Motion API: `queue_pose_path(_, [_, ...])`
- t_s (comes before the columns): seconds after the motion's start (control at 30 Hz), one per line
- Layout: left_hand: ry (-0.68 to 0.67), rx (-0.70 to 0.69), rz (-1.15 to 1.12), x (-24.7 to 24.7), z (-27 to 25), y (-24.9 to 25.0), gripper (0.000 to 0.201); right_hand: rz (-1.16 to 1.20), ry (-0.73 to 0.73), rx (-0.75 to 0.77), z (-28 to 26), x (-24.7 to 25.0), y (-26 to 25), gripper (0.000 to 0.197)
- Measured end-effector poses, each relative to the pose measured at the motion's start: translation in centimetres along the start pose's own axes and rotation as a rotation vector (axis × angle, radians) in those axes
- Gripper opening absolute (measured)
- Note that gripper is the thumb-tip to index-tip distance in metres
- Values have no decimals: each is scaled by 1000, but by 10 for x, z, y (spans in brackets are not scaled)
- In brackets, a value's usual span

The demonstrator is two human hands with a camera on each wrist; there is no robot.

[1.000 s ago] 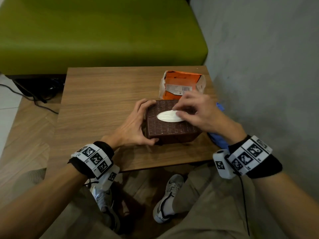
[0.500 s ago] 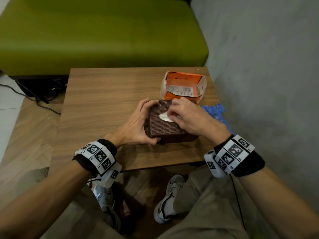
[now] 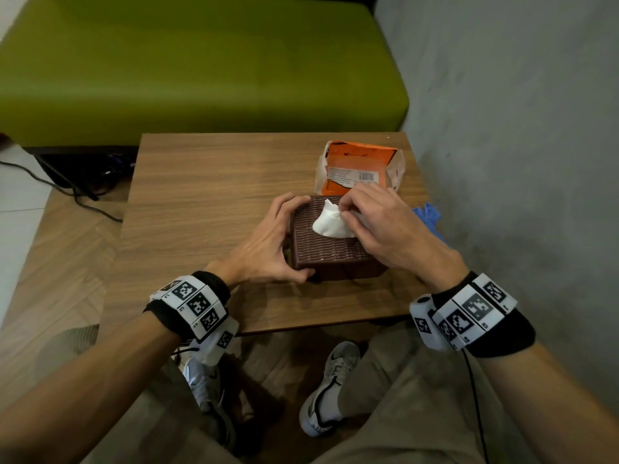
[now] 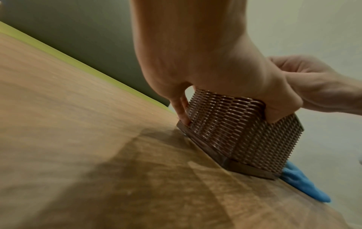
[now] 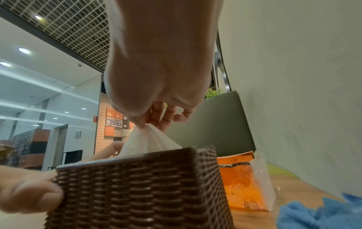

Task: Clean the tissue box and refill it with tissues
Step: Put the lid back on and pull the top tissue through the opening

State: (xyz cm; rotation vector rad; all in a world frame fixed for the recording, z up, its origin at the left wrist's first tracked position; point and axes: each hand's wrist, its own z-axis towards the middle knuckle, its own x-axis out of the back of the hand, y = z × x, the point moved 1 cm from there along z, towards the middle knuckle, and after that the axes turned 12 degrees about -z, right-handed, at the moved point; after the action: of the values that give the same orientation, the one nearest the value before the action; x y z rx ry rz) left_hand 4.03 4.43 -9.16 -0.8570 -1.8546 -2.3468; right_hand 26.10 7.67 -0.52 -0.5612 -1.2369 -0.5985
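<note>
Left edge of scene: green sofa (image 3: pixel 187 65) beyond the far side of the wooden table (image 3: pixel 207 182); nothing on the table's left half.

Left hand (image 3: pixel 268 242) clamped on the left side of the tissue box (image 3: pixel 330 254): thumb along the near wall, fingers curled over the far-left corner. Left wrist view confirms fingertips (image 4: pixel 183 114) reaching down the wall to the base flange. Box pinned flat on the table, near-right part, upright.

Centre: white tissue (image 3: pixel 330 222) now standing up out of the oval opening in the lid as a drawn cone. One second ago just a flat white oval flush with the lid; half a second ago covered by the right hand. So first sheet teased up through the slot in that interval.

Right hand (image 3: pixel 385 226) over the right side of the lid, thumb and forefinger pinching the tissue's peak; remaining fingers loosely spread. Right wrist view shows the pinch at the tip (image 5: pixel 146 125) and the sheet fanning down into the box.

Right of box: blue cloth (image 3: pixel 427 217) on the table edge, just beside the box, not in use. Far right: orange tissue packet (image 3: pixel 360 169), torn open; probably emptied, though its inside not clearly visible.

Reading: wiping apparently done, refill in, lid on. Starter sheet raised, so task close to finished. Likely left: release the pinch, tidy the packet and cloth.
</note>
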Motion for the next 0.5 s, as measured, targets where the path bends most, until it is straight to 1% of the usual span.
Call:
queue_pose_path(0.07, [8,1,7,0,-1,-1,116,13,28,3,0,-1,0,8])
queue_pose_path(0.2, [-7,-2,6,0,-1,1,115,48,-10,1,1,-6,-2,8])
queue_pose_path(0.33, [-24,13,3,1,1,4,113,105,11,-40,1,-3,0,14])
queue_pose_path(0.43, [-23,14,5,0,0,4,112,56,-40,-7,-1,-8,-3,13])
queue_pose_path(0.5, [-27,19,10,0,0,5,113,64,-46,-14,-1,-10,-3,13])
